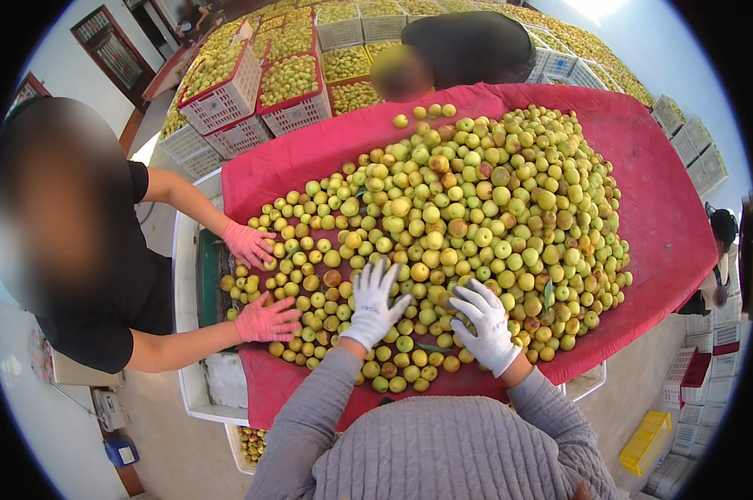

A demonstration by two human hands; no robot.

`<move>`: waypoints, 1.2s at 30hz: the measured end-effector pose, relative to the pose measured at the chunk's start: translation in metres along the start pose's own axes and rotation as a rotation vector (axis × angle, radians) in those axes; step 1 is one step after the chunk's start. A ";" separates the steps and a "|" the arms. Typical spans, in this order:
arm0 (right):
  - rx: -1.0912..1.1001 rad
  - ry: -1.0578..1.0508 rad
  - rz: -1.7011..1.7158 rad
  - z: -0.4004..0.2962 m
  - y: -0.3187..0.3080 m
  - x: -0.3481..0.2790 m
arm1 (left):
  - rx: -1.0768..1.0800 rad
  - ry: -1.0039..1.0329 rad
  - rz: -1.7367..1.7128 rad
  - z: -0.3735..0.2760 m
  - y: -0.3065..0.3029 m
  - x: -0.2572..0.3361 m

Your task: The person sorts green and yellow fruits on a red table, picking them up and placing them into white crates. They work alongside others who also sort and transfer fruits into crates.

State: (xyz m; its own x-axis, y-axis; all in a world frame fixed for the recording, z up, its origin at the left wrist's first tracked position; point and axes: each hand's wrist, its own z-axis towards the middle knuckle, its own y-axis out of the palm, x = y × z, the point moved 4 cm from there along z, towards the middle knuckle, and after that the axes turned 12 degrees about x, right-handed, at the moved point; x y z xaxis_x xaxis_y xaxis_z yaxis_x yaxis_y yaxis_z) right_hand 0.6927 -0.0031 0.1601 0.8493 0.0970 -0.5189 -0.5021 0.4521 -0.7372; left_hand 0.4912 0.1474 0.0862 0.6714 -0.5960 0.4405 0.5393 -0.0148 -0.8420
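Note:
A large heap of green-yellow round fruit [432, 231], some with brown or reddish patches, lies on a red cloth [657, 206] over a table. My left hand [374, 306], in a white glove, rests on the fruit near the middle of the heap's lower part, fingers spread. To its right, my right hand [485, 328], also gloved in white, touches the fruit at the near side, its fingers apart and slightly bent. Neither hand is closed round a fruit. A few green leaves lie among the fruit, one leaf [548, 294] right of my right hand.
At the left, a person in pink gloves [267, 320] has both hands on the fruit by a white-edged tray [189, 400]. Another person [470, 47] bends beyond the table. Crates of fruit [295, 90] stand behind; a yellow crate [645, 442] lies on the floor at the lower right.

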 end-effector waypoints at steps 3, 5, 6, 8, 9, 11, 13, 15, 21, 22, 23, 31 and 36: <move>-0.274 0.053 -0.166 0.002 0.020 -0.002 | -0.121 0.065 0.151 0.002 0.006 0.023; -0.340 -0.008 -0.210 0.001 0.029 -0.003 | -0.152 0.069 0.048 -0.010 0.006 0.003; -0.371 0.005 -0.210 0.000 0.030 0.001 | -0.080 0.141 0.098 -0.019 -0.003 0.005; -0.424 0.011 -0.208 0.001 0.034 0.001 | -0.069 0.132 0.070 -0.040 -0.018 -0.010; -0.443 0.013 -0.212 0.002 0.033 -0.002 | -0.061 0.132 0.052 -0.051 -0.025 -0.021; -0.459 -0.016 -0.220 -0.003 0.037 -0.005 | -0.105 -0.016 0.088 -0.065 -0.040 -0.040; -0.452 -0.095 -0.225 -0.010 0.040 -0.011 | -0.098 -0.138 0.161 -0.076 -0.054 -0.061; -0.514 -0.158 -0.196 -0.016 0.047 -0.015 | -0.055 -0.152 0.283 -0.065 -0.055 -0.068; -0.686 -0.265 -0.069 -0.039 0.080 -0.057 | 0.169 -0.147 -0.065 0.000 -0.010 -0.084; -0.737 -0.301 -0.027 -0.042 0.083 -0.062 | 0.099 -0.127 -0.061 0.009 -0.003 -0.067; -0.826 -0.389 -0.003 -0.050 0.092 -0.061 | -0.015 -0.085 -0.055 0.016 0.011 -0.051; -0.853 -0.321 0.204 -0.060 0.078 -0.044 | -0.258 0.332 -0.013 -0.040 -0.019 0.022; -0.687 -0.187 0.372 -0.054 0.059 -0.040 | -0.249 0.254 -0.209 -0.105 -0.049 -0.006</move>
State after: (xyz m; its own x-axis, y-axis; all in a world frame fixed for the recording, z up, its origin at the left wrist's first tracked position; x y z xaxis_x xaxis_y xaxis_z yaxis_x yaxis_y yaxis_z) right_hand 0.6202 -0.0277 0.1140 0.5893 0.3087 -0.7466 -0.6939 -0.2800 -0.6634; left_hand 0.4070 0.0680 0.0924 0.3967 -0.7383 0.5454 0.4906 -0.3317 -0.8058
